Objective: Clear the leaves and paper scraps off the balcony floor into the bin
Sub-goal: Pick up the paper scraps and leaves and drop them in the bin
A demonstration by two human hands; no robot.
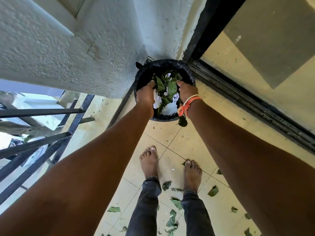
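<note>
- The tiled floor (180, 142) carries our bare feet (149, 160) and many loose leaves (213, 191) scattered around and behind them.
- The black-lined bin (163, 63) stands in the corner against the wall (162, 31), beside the door track (247, 103).
- Our left hand (145, 97) and right hand (187, 91) hang over the bin, each grip curled onto one clump (171, 86) of green leaves and white paper held between them.
- One leaf (182, 121) dangles at the bin's near rim, under our right wrist.

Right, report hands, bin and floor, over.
Left hand and right hand both grip the bundle of leaves and paper over the bin. Loose leaves left on the floor around the feet. Nothing in the way.
</note>
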